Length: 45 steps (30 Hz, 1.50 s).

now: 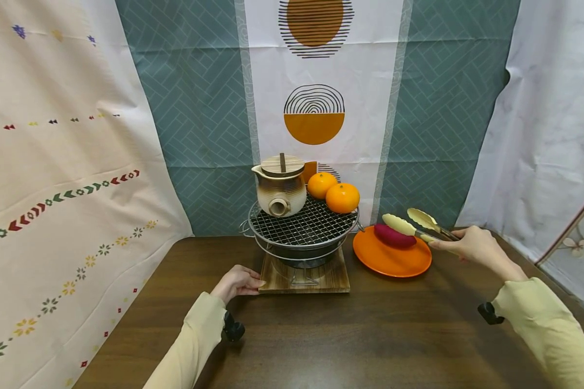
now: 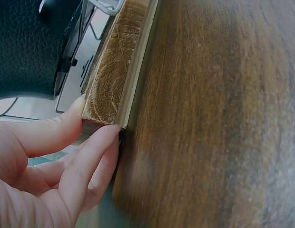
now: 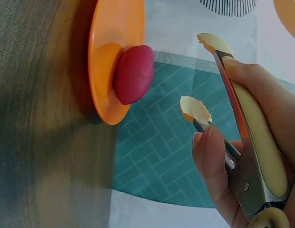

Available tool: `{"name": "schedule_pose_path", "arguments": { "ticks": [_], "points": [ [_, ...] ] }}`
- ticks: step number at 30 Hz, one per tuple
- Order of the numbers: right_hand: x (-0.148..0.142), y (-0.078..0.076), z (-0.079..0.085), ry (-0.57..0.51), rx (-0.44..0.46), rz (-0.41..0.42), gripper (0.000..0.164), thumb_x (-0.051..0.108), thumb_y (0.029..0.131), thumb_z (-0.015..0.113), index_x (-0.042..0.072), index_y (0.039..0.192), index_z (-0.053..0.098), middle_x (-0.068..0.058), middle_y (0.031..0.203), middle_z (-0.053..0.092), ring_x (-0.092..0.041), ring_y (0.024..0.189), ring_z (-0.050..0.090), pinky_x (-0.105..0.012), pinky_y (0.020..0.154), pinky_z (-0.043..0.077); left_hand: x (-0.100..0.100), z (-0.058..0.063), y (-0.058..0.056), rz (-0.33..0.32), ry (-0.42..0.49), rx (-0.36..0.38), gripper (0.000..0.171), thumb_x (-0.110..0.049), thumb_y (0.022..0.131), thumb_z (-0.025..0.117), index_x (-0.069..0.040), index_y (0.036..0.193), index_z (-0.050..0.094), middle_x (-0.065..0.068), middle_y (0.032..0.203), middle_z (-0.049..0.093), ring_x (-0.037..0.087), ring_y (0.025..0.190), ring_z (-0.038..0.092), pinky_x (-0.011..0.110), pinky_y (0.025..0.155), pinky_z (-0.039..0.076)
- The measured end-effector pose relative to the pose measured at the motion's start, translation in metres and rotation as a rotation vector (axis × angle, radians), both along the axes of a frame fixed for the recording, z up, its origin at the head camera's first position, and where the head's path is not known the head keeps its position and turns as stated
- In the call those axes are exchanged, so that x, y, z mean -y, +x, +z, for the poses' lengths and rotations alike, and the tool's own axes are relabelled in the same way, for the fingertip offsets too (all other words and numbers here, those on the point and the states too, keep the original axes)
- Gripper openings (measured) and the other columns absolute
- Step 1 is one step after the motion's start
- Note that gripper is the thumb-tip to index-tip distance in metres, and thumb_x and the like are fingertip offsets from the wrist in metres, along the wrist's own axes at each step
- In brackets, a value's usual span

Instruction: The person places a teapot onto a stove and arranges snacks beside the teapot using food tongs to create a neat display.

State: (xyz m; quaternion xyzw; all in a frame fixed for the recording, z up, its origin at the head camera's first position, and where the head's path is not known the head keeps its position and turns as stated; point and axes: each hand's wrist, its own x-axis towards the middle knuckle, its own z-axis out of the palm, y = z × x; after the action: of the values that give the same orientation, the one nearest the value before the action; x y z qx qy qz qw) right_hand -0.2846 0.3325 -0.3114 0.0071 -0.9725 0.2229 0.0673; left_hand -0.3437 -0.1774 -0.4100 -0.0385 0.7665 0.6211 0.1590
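My left hand (image 1: 238,281) pinches the near left corner of a wooden board (image 2: 109,95), thumb on top and fingers against its lower edge. On that board stands a round grill (image 1: 302,237) with a wire mesh top. My right hand (image 1: 477,248) holds a pair of tongs (image 3: 247,128) with cream scalloped tips, spread apart. The tips hover over the right side of an orange plate (image 1: 384,265), and nothing is between them. A purple-red sweet potato (image 3: 134,74) lies on the plate.
A ceramic teapot (image 1: 287,192) with a wooden lid and side handle sits on the mesh's left. Two oranges, a front one (image 1: 343,198) and a rear one (image 1: 321,185), sit at its right. Patterned cloths (image 1: 194,108) hang behind and beside the brown table (image 1: 370,335).
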Motion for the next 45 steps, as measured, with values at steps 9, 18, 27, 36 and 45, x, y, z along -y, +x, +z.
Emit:
{"name": "schedule_pose_path", "arguments": {
  "ticks": [9, 18, 27, 36, 45],
  "points": [
    [-0.003, -0.004, -0.01, 0.016, 0.006, 0.009, 0.053, 0.061, 0.073, 0.062, 0.009, 0.072, 0.058, 0.002, 0.048, 0.047, -0.019, 0.048, 0.049, -0.029, 0.046, 0.033, 0.0, 0.001, 0.001, 0.005, -0.009, 0.002, 0.034, 0.008, 0.078, 0.065, 0.02, 0.107, 0.051, 0.016, 0.074, 0.06, 0.021, 0.063, 0.06, 0.036, 0.065, 0.053],
    [-0.003, -0.008, -0.018, -0.002, -0.011, 0.027, 0.049, 0.058, 0.072, 0.066, 0.009, 0.073, 0.059, 0.003, 0.049, 0.046, -0.016, 0.046, 0.051, -0.03, 0.044, 0.035, 0.0, 0.001, 0.002, 0.004, -0.009, 0.007, 0.034, 0.009, 0.079, 0.064, 0.02, 0.108, 0.05, 0.016, 0.075, 0.06, 0.021, 0.063, 0.06, 0.037, 0.065, 0.053],
    [-0.002, -0.013, -0.024, 0.025, 0.009, 0.035, 0.047, 0.056, 0.073, 0.065, 0.01, 0.067, 0.056, 0.004, 0.048, 0.046, -0.017, 0.047, 0.049, -0.029, 0.045, 0.032, 0.0, 0.001, 0.002, -0.002, -0.01, -0.001, 0.034, 0.009, 0.079, 0.064, 0.021, 0.108, 0.05, 0.016, 0.075, 0.06, 0.021, 0.064, 0.06, 0.037, 0.066, 0.053],
    [-0.002, -0.017, -0.03, 0.004, 0.038, 0.032, 0.049, 0.056, 0.072, 0.066, 0.007, 0.077, 0.061, 0.003, 0.047, 0.042, -0.016, 0.044, 0.044, -0.028, 0.044, 0.03, -0.001, 0.0, 0.001, 0.01, -0.015, 0.001, 0.035, 0.009, 0.078, 0.064, 0.02, 0.108, 0.051, 0.017, 0.079, 0.06, 0.021, 0.065, 0.061, 0.036, 0.065, 0.053],
    [-0.003, -0.022, -0.035, 0.003, 0.027, 0.029, 0.054, 0.059, 0.071, 0.066, 0.007, 0.08, 0.06, 0.002, 0.047, 0.043, -0.016, 0.043, 0.046, -0.029, 0.045, 0.031, 0.0, -0.001, 0.0, 0.003, -0.008, -0.003, 0.035, 0.008, 0.079, 0.064, 0.02, 0.108, 0.05, 0.016, 0.079, 0.061, 0.02, 0.065, 0.061, 0.036, 0.065, 0.053]
  ]
}}
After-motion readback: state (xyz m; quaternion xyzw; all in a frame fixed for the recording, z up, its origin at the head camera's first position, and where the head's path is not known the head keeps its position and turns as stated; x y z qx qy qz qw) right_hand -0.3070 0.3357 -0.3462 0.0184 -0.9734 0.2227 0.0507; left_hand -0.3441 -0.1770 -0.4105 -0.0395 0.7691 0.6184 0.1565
